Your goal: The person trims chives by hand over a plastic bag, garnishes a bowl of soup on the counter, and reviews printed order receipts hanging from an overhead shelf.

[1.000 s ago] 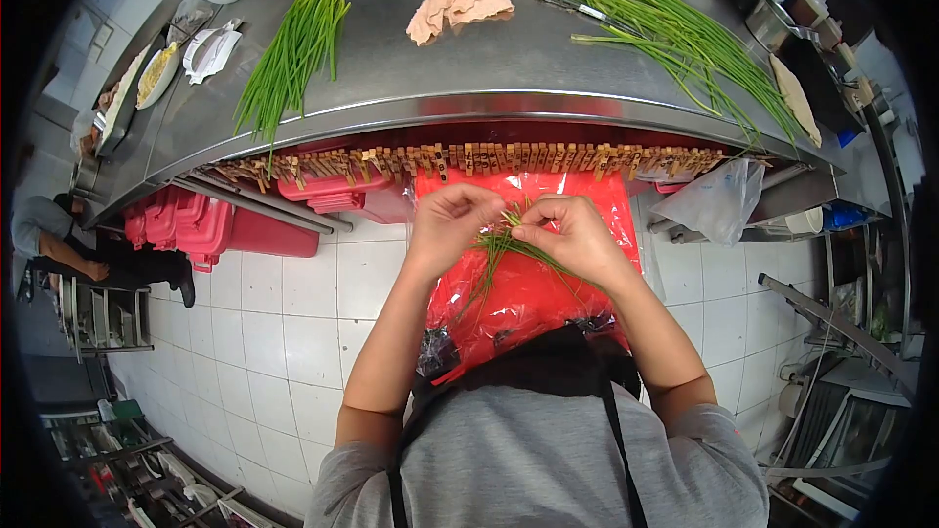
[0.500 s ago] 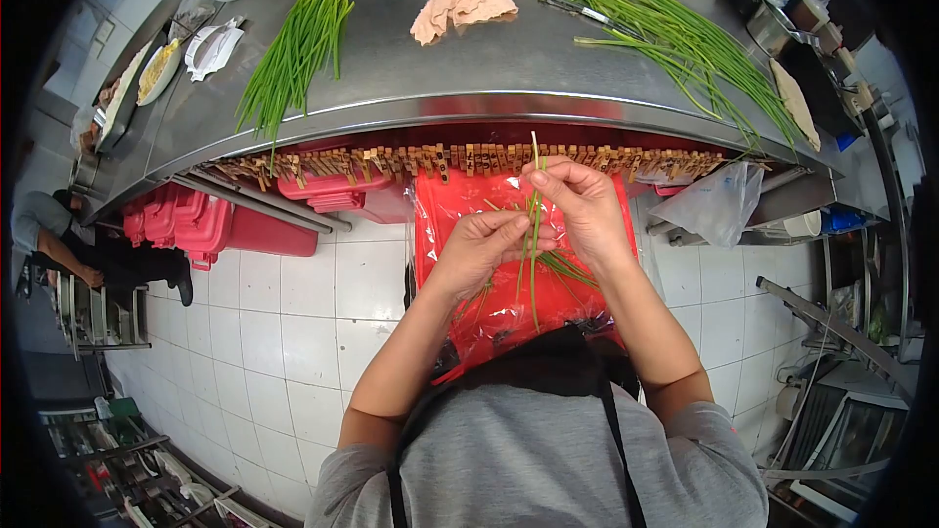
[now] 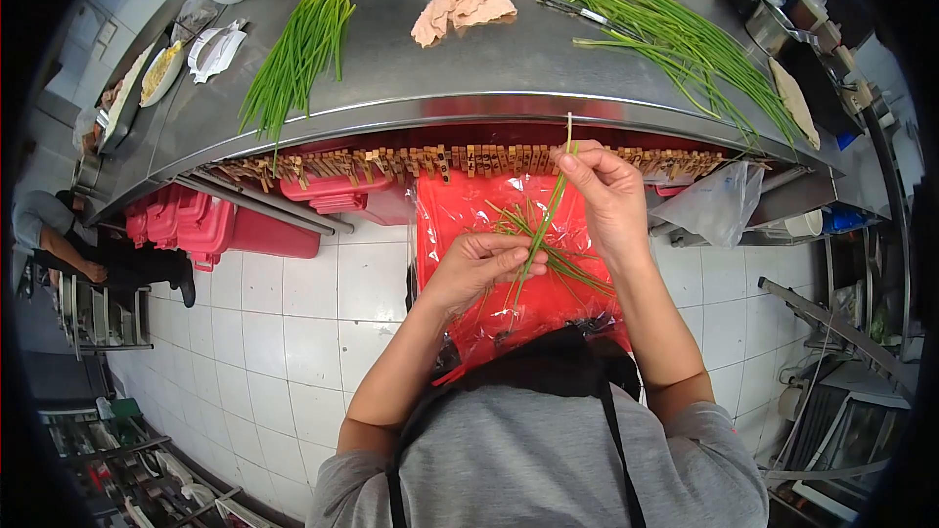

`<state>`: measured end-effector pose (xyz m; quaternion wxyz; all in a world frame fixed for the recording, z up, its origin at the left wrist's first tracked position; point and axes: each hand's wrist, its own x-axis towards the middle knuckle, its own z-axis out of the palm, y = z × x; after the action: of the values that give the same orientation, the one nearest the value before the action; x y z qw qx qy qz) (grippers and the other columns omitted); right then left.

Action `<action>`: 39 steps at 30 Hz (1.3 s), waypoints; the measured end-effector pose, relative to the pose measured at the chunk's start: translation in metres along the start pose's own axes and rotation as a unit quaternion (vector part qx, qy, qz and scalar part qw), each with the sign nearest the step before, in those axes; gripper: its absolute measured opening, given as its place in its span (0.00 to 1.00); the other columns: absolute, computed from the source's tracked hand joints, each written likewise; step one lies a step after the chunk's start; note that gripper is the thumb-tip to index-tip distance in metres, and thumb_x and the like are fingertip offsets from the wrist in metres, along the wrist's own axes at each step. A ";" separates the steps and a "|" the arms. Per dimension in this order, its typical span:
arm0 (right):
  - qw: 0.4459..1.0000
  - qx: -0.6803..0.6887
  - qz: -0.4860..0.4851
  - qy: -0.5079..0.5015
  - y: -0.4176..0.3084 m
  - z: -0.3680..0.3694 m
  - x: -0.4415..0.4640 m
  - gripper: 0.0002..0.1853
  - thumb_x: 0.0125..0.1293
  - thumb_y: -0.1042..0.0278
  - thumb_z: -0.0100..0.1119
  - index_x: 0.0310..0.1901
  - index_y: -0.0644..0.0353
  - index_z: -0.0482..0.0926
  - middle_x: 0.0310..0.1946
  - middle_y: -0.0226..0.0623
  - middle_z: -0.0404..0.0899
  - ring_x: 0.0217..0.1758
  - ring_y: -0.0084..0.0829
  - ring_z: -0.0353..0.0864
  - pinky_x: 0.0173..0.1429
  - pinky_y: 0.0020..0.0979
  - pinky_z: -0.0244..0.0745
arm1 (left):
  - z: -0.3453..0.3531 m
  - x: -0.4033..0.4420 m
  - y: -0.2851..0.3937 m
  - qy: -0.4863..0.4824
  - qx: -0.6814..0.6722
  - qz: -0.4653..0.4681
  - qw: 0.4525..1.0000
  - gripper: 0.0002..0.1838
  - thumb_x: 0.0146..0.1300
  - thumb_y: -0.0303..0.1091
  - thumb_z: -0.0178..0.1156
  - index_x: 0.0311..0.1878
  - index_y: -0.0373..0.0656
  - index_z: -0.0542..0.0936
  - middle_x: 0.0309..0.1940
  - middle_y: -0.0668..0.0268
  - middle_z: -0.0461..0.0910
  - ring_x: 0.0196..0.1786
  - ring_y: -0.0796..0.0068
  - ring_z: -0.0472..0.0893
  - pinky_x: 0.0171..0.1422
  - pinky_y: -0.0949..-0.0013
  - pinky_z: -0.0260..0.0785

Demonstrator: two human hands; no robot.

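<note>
My right hand (image 3: 604, 181) pinches a long green chive stalk (image 3: 554, 200) near its pale end, which sticks up above the fingers. Lower down, my left hand (image 3: 481, 266) has its thumb and fingertips closed on the same stalk, so it slants between both hands. Below them, loose green trimmings (image 3: 577, 272) lie scattered on red plastic (image 3: 455, 205) over my lap. A neat bunch of chives (image 3: 303, 49) rests on the counter at the left. Another, looser bunch of chives (image 3: 685, 49) lies at the right, with a dark pen-like item (image 3: 587, 15) on it.
The steel counter (image 3: 391, 78) runs across in front, a row of wooden clothespins (image 3: 469, 158) under its edge. On it lies a pinkish cloth (image 3: 468, 0). Red bins (image 3: 210, 225) stand below at left. A plastic bag (image 3: 719, 203) hangs at right. A person (image 3: 73, 240) sits far left.
My right hand has moved right with the pale end of the stalk. My left hand has dropped slightly. The stalk, nearly upright before, now slants.
</note>
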<state>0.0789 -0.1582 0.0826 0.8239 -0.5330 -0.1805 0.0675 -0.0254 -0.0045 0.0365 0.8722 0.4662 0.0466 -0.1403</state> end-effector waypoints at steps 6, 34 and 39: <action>0.996 -0.081 -0.030 -0.028 -0.001 0.007 -0.007 0.03 0.57 0.73 0.63 0.30 0.63 0.81 0.35 0.31 0.76 0.40 0.21 0.73 0.47 0.24 0.66 | 0.003 0.007 0.001 0.017 0.062 0.031 0.997 0.07 0.61 0.27 0.57 0.40 0.33 0.78 0.37 0.53 0.81 0.41 0.63 0.82 0.49 0.64 0.76; 0.992 -0.035 -0.118 -0.031 -0.015 0.018 0.000 0.02 0.58 0.78 0.60 0.29 0.65 0.79 0.37 0.34 0.75 0.41 0.22 0.74 0.48 0.24 0.70 | 0.004 0.010 -0.020 0.038 -0.185 -0.056 0.980 0.10 0.64 0.32 0.53 0.43 0.37 0.78 0.41 0.54 0.80 0.47 0.61 0.80 0.55 0.59 0.73; 0.991 -0.029 -0.127 0.000 -0.011 0.014 0.004 0.02 0.59 0.78 0.60 0.29 0.65 0.79 0.37 0.34 0.75 0.41 0.22 0.74 0.47 0.24 0.70 | -0.011 0.010 -0.034 -0.001 -0.107 0.004 0.994 0.09 0.64 0.30 0.53 0.43 0.38 0.78 0.40 0.57 0.81 0.45 0.63 0.81 0.56 0.58 0.72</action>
<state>0.0765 -0.1497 0.0990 0.8098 -0.5295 -0.2489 -0.0433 -0.0253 -0.0155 0.0012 0.9179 0.3699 0.0582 -0.1315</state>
